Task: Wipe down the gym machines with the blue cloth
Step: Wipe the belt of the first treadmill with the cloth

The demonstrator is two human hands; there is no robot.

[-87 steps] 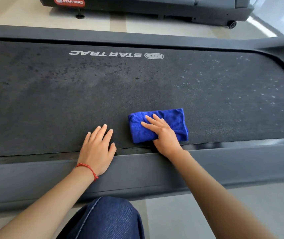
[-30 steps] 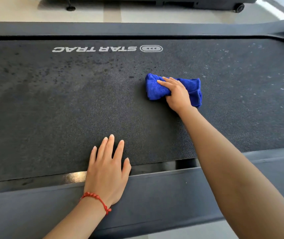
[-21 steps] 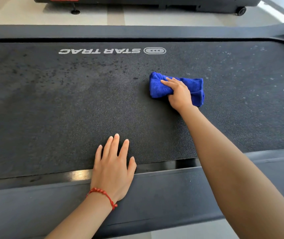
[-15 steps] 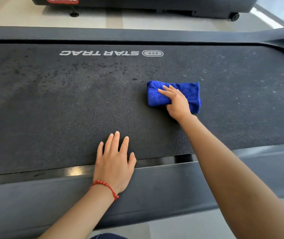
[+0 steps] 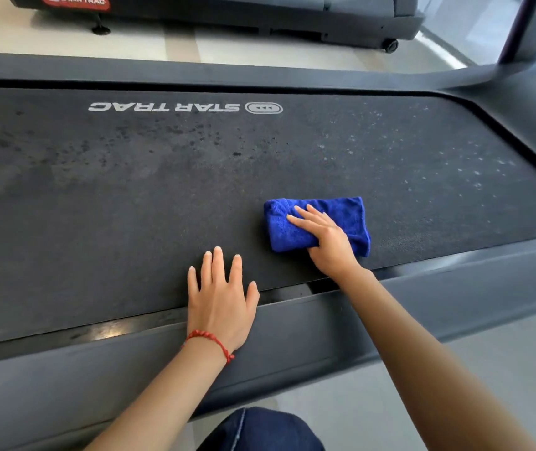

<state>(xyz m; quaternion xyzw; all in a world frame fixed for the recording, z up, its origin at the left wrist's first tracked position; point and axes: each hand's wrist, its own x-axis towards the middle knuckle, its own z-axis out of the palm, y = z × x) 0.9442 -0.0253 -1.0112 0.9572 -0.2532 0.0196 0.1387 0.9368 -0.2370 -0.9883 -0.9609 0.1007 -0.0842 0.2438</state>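
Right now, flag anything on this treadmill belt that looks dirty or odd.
The treadmill belt carries dark spots below the STAR TRAC logo and pale flecks toward the right end. The blue cloth lies near neither.

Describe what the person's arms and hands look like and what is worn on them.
Both forearms are bare, with no sleeves or gloves in view. The left hand has a thin red beaded bracelet around its wrist. The right hand shows no ring, watch or band. The fingernails are short and look unpainted.
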